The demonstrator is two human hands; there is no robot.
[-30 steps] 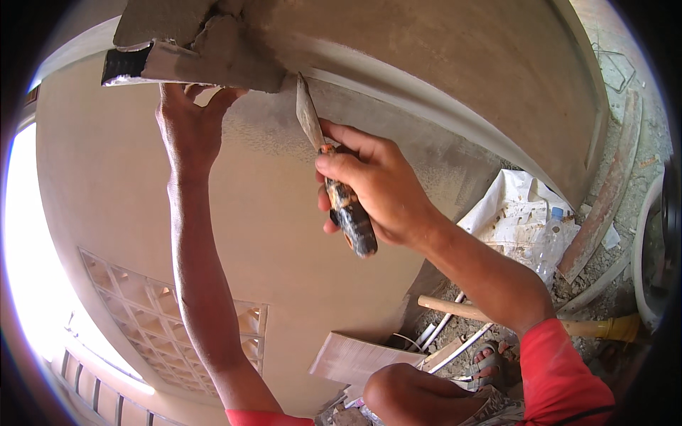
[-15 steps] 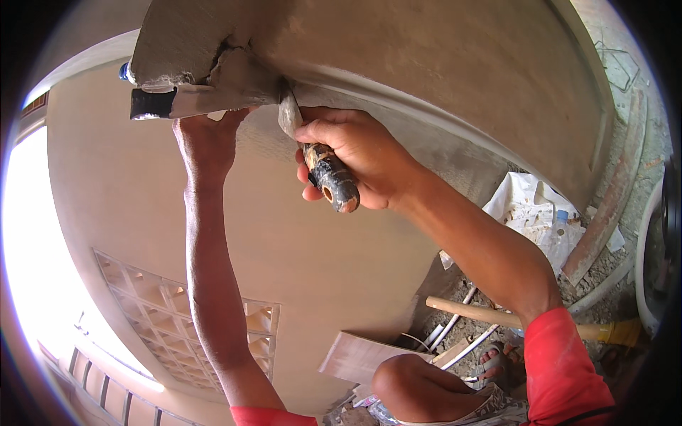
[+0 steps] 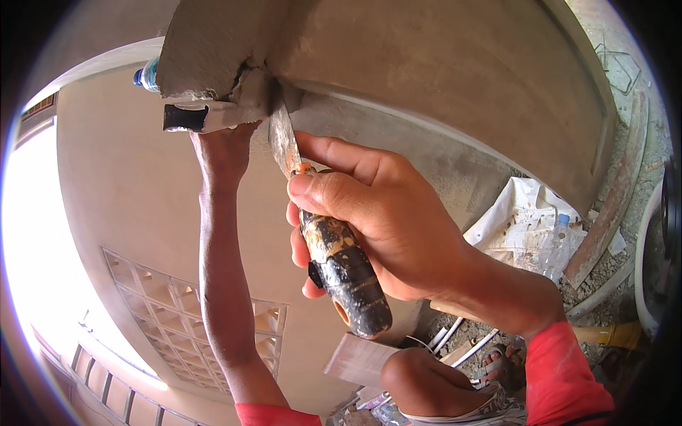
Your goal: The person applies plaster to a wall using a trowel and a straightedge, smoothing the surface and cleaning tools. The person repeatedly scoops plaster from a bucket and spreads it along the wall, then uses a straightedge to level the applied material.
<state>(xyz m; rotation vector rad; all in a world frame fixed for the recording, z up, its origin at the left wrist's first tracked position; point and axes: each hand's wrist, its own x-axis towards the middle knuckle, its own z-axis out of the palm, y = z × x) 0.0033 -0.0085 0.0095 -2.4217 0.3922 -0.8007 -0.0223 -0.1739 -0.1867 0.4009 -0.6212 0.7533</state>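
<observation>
My left hand [image 3: 222, 149] is raised under a mortar-smeared grey strip with a black end [image 3: 186, 118], gripping it against a cracked grey mortar edge [image 3: 217, 53]; its fingertips are mostly hidden. My right hand [image 3: 383, 213] is closed round the black, paint-spattered handle [image 3: 344, 273] of a small trowel. The narrow trowel blade [image 3: 284, 135] points up, its tip in the mortar corner just right of the strip, touching or very near it. A plastic bottle with a blue cap [image 3: 148, 74] shows behind the mortar edge at the left.
A plastered wall [image 3: 128, 177] with a vent grille [image 3: 153, 305] and railing lies beyond. At right are rubble with a white sack [image 3: 511, 220], a clear bottle [image 3: 558, 248], curved strips [image 3: 604, 192] and a bucket [image 3: 648, 248]. Below are a board [image 3: 352, 362], pipes and my bent knee [image 3: 419, 376].
The mortar edge, strip and left hand appear further right and lower. The trowel rose toward the corner, and my right hand now appears larger and lower. The blue-capped bottle came into view.
</observation>
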